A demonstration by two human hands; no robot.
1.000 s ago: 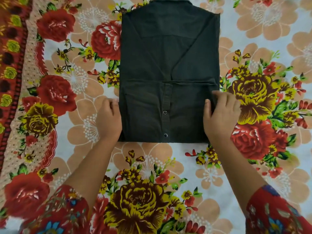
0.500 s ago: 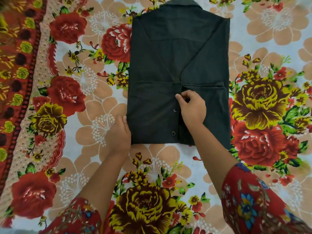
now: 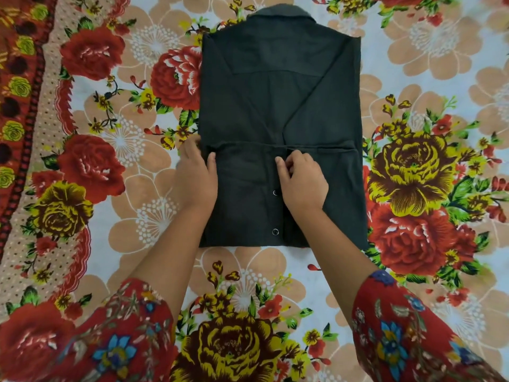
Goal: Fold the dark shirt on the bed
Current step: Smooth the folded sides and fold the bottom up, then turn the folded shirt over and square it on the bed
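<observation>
The right hand (image 3: 301, 180) pinches the top edge of the folded-up lower flap at mid-width; the left hand (image 3: 197, 173) clamps that edge at the flap's left corner. The dark shirt (image 3: 278, 106) lies mid-bed (image 3: 440, 45), its long axis running away from both hands toward the collar (image 3: 281, 12), each hand equally near.

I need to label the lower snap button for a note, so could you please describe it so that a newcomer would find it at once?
Start at the dark shirt lying folded on the flowered bedsheet. On its turned-up bottom panel, a strip runs down just beside the right hand. Two small shiny snap buttons sit on it; the lower snap button is the one nearer the shirt's bottom fold, clear of the hand.
</observation>
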